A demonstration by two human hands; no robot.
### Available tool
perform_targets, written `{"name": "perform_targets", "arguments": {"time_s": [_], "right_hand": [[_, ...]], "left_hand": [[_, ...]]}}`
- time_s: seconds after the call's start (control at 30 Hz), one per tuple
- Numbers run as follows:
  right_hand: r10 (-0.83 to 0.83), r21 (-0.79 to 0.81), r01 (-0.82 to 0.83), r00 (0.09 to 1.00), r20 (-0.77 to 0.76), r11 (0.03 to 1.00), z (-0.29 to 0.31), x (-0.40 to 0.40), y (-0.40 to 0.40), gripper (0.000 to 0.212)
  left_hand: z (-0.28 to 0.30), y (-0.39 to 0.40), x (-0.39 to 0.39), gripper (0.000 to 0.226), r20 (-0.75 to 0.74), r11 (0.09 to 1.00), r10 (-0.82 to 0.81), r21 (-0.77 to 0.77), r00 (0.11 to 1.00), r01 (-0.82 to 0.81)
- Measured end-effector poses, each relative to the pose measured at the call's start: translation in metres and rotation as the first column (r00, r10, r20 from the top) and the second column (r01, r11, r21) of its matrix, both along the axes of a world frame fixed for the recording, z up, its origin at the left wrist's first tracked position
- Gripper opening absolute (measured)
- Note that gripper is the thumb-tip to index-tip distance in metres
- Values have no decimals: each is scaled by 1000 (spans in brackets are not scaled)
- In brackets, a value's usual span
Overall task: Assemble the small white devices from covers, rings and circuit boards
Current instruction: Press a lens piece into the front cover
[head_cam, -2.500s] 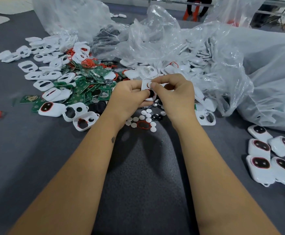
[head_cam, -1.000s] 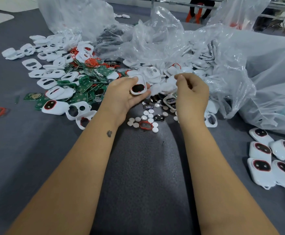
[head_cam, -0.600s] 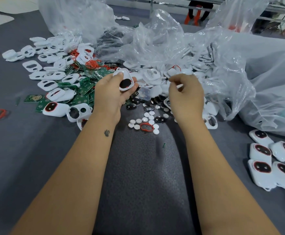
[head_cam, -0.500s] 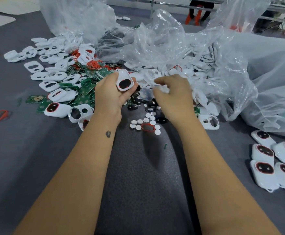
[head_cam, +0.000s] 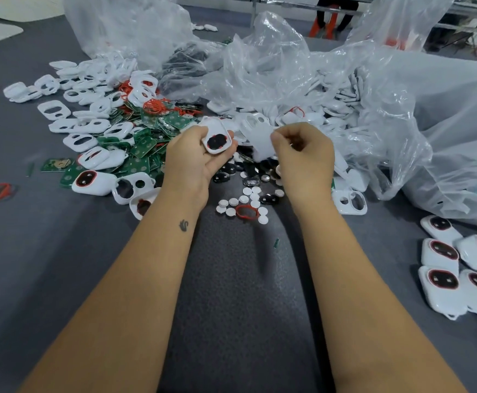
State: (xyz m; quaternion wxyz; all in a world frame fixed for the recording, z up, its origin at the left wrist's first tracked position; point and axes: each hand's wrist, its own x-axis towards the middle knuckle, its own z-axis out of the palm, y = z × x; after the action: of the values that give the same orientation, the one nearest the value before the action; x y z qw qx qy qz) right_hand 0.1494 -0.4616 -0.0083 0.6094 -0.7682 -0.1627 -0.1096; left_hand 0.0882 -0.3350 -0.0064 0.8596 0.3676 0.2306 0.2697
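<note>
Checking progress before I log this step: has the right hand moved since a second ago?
Yes. The right hand has come in leftward toward the cover held in the left hand, judged against the red ring lying below, and now pinches a white piece.

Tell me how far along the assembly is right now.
Done: a cluster of finished devices sits at the right edge of the table. In hand: the left hand holds a white cover with a red ring and dark insert seated; the right hand pinches a blurred white piece. Left: plenty. Empty covers, green circuit boards and red rings remain piled, and more white parts fill the plastic bag.
</note>
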Motion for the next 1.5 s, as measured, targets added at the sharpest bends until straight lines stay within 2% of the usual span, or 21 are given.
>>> {"name": "perform_targets", "arguments": {"time_s": [0.1,0.23,0.37,0.5,0.8,0.93,1.07,1.17,1.27,1.37,1.5], "right_hand": [[32,153,-21,997,-70,988,6,-3,-6,23],[83,216,-57,990,-114,975,9,-6,-5,24],[113,138,-96,986,-123,986,7,-7,1,22],[112,45,-107,984,-136,993,2,-7,6,16],[42,-93,-47,998,-53,995,0,-7,6,16],[25,-125,-30,999,-40,992,0,-7,5,17],[48,-138,-54,998,-44,989,-1,-8,5,10],[77,-151,-81,996,-33,985,-2,-8,4,14],[80,-36,-81,996,-33,996,1,-11,4,7],[7,126,-4,1000,-25,992,6,-9,0,16],[-90,168,101,994,-67,981,10,-1,-11,17]], "left_hand": [[1,-9,1,18,40,992,-103,-72,994,106],[3,-16,1,25,76,976,-173,-123,982,182],[2,-19,1,34,89,958,-229,-154,969,240],[2,-21,1,35,55,950,-285,-117,957,290],[2,-26,1,41,35,936,-339,-88,940,341],[1,-26,1,39,17,935,-346,-76,938,347],[0,-26,2,28,34,933,-349,-77,937,351],[-2,-26,2,25,40,930,-359,-64,933,361],[-4,-26,3,22,18,941,-337,-24,942,337],[-4,-24,4,18,-14,955,-296,-8,955,296],[-2,-18,3,17,-14,963,-262,-61,965,261]]}}
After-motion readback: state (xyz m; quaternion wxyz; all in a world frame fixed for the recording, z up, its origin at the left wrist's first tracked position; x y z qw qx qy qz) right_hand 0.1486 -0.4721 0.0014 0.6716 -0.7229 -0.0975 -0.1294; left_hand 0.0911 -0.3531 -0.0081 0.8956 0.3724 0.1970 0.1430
